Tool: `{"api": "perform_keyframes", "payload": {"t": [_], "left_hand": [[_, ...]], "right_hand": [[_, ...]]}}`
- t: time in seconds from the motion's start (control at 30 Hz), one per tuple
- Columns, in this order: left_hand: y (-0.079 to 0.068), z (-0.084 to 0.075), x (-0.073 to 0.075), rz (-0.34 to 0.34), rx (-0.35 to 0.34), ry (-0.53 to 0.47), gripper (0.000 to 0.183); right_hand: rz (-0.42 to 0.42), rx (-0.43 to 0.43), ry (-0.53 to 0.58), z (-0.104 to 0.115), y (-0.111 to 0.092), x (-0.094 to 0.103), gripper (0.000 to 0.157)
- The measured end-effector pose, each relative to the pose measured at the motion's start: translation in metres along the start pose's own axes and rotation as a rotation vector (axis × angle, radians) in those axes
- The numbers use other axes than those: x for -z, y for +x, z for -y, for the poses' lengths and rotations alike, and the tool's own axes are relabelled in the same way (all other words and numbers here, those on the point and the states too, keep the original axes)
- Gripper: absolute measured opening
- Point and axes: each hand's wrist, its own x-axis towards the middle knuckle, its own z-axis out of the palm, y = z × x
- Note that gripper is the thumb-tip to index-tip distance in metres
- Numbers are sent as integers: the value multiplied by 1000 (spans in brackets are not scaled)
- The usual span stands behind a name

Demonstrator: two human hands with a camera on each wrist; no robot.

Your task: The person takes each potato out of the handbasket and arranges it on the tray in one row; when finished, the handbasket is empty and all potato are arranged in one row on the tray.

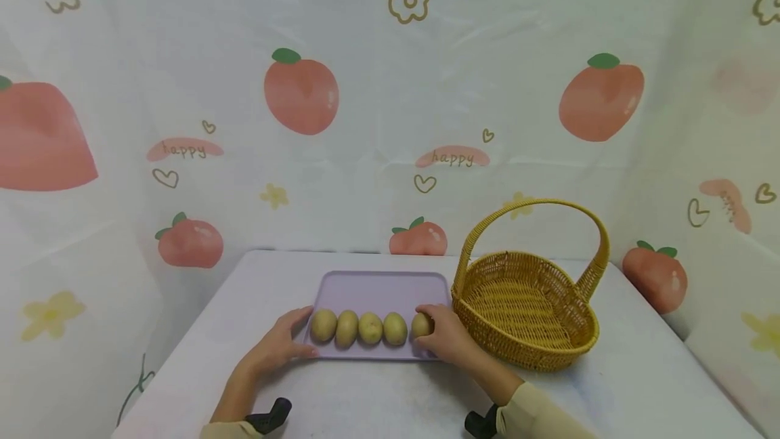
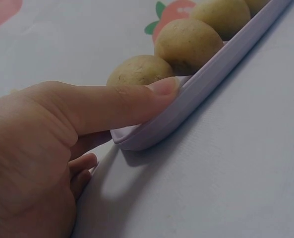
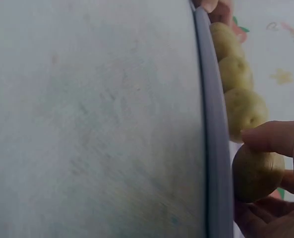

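Several potatoes (image 1: 370, 328) stand in a row along the near side of a shallow lilac tray (image 1: 384, 288). My right hand (image 1: 447, 336) pinches the rightmost potato (image 3: 258, 173) between thumb and fingers, at the tray's right end. A small gap parts this potato from its neighbour (image 1: 395, 328). My left hand (image 1: 277, 343) grips the tray's near left corner. In the left wrist view its thumb (image 2: 122, 104) lies over the rim beside the leftmost potato (image 2: 139, 71), while the other fingers are partly hidden behind the corner.
A yellow woven basket (image 1: 524, 351) with a tall arched handle stands just right of the tray, close to my right hand. Beneath everything is a white-covered table (image 1: 365, 398). A curtain (image 1: 365, 188) printed with fruit hangs behind and at both sides.
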Motion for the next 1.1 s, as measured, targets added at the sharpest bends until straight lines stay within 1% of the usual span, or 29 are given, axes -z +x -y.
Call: {"api": "perform_keyframes", "payload": {"t": [0.13,0.2,0.37,0.57,0.7,0.8,0.87,1.0,1.1], "left_hand": [[1,1,-5,11,-1,-21,93],[2,2,-7,14,2,-20,93],[2,4,-8,-11,10,-21,94],[0,4,-7,4,-6,-28,93],[0,2,-7,-1,-16,-34,93],[1,0,-8,-1,-9,-36,93],[1,0,-7,-1,-8,-29,93],[-1,2,-6,-10,-26,-20,92],[-3,4,-4,-18,-24,-9,92]], "right_hand": [[-12,-27,-51,-4,1,-4,55],[-13,-19,-62,-5,1,-5,56],[5,-8,-28,-6,-1,-9,60],[18,-35,-38,-2,-12,-8,69],[-13,-49,-20,6,-24,4,72],[-55,-38,4,9,-35,17,69],[-84,-3,42,9,-43,25,64],[-110,67,124,4,-64,46,55],[-150,125,141,-5,-78,64,49]]}}
